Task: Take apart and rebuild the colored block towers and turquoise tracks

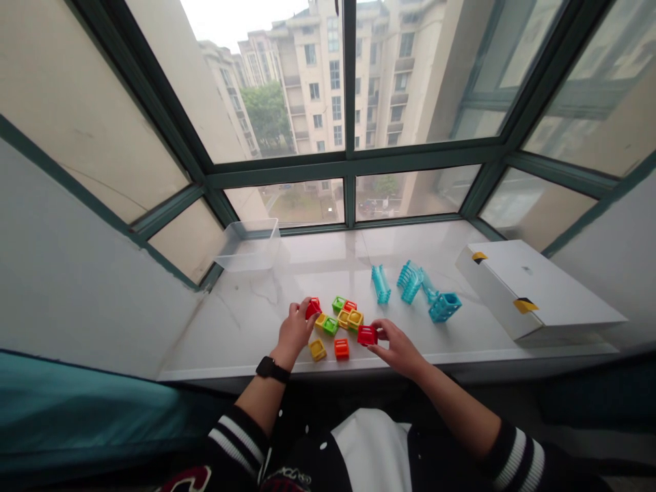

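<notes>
My left hand [296, 331] is closed on a red block [312, 308], fingers bent over its left side. A second red block [367, 335] is pinched between the thumb and fingers of my right hand [397, 347]. Between the two hands lies a loose group of small openwork plastic blocks. A yellow and green pair [326, 324] sits just right of my left hand. Behind it are a green block [338, 303] and a red one, touching yellow blocks [351, 318]. Nearer the front edge rest a yellow block [318, 350] and an orange-red block [341, 348], standing apart.
Translucent blue plastic pieces [408, 281] lie right of the blocks, one of them a basket-like piece [444, 307]. A clear plastic bin [249, 244] stands at the back left of the white sill [230, 338]. At the right is a white box [543, 283], below the window frame.
</notes>
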`<state>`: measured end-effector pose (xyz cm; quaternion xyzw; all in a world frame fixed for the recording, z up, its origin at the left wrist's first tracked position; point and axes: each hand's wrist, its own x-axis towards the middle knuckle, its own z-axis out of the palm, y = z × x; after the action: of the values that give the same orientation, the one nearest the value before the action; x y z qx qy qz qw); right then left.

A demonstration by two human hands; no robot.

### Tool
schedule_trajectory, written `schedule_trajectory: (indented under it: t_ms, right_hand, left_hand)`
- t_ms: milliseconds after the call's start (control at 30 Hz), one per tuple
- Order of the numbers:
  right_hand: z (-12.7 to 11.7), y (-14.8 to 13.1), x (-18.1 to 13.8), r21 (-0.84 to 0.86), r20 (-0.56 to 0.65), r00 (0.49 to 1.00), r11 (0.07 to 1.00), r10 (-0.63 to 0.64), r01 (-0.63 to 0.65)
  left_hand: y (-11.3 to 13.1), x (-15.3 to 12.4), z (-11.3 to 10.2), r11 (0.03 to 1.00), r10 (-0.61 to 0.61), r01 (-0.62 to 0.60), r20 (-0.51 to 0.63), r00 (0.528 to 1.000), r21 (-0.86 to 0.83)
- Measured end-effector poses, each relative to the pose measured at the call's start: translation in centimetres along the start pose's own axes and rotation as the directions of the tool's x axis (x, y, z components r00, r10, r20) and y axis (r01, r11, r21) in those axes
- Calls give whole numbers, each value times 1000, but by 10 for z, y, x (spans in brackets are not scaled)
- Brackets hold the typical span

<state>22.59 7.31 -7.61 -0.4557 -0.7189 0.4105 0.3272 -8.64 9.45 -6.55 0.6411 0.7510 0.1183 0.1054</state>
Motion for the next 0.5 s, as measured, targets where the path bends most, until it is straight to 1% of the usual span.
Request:
schedule_trajectory:
  t_ms: [67, 133, 233, 367, 433, 500]
  right_hand:
    - [5, 4, -3, 9, 2, 1000, 1000, 14, -14]
    - [8, 6, -5, 21, -4, 1000, 1000, 22, -22]
    - [7, 7, -10, 22, -11, 999, 999, 30, -30]
    - [3, 12, -14, 10, -11, 999, 999, 53, -53]
    - [2, 15, -14, 13, -15, 998, 998, 62, -62]
    - [3, 16, -12, 20, -20, 998, 998, 67, -67]
  left_hand:
    - [7, 21, 1, 997, 29, -33, 50, 998, 75]
    - [19, 41, 4, 987, 52, -68, 107, 993, 146]
    - [36, 62, 13, 975, 42, -79, 181, 983, 207]
    - [48, 74, 27, 971, 28, -88, 260, 965, 221]
    - [49, 74, 32, 972, 35, -101, 291, 956, 213]
    - [46, 72, 33, 974, 48, -110, 294, 955, 198]
